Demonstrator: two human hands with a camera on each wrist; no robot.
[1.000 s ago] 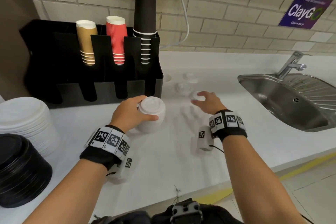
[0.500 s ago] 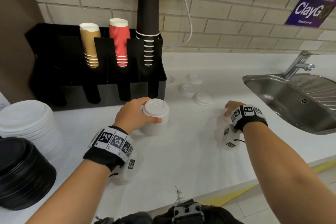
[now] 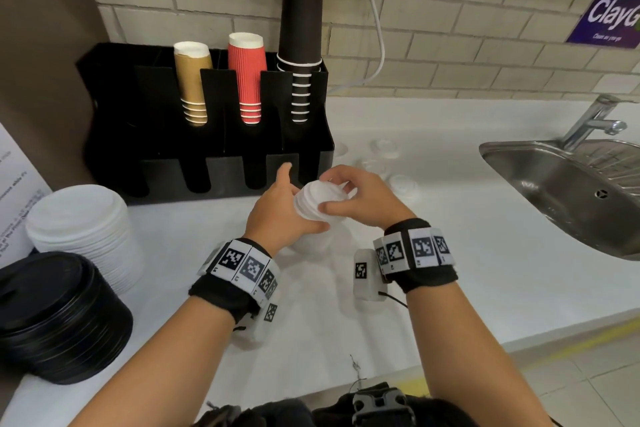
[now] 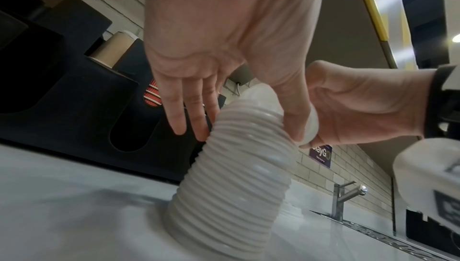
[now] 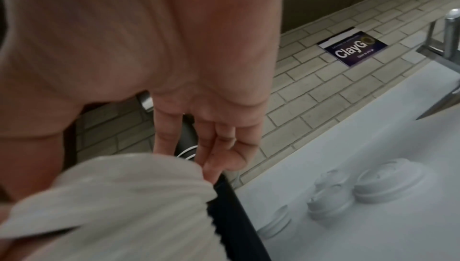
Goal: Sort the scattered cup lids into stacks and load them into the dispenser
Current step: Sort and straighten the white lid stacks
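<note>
A tall stack of small white lids stands on the white counter in front of the black dispenser. My left hand holds the stack near its top, fingers on the far side and thumb on the near side. My right hand pinches one white lid by its rim and holds it on top of the stack. Several loose small lids lie further right, also in the right wrist view.
The dispenser holds tan, red and black cups in its back slots. A stack of large white lids and one of black lids stand at the left. A steel sink with a tap is at the right.
My right hand has come in from the counter on the right to the top of the stack with a lid. The left hand has stayed on the stack.
</note>
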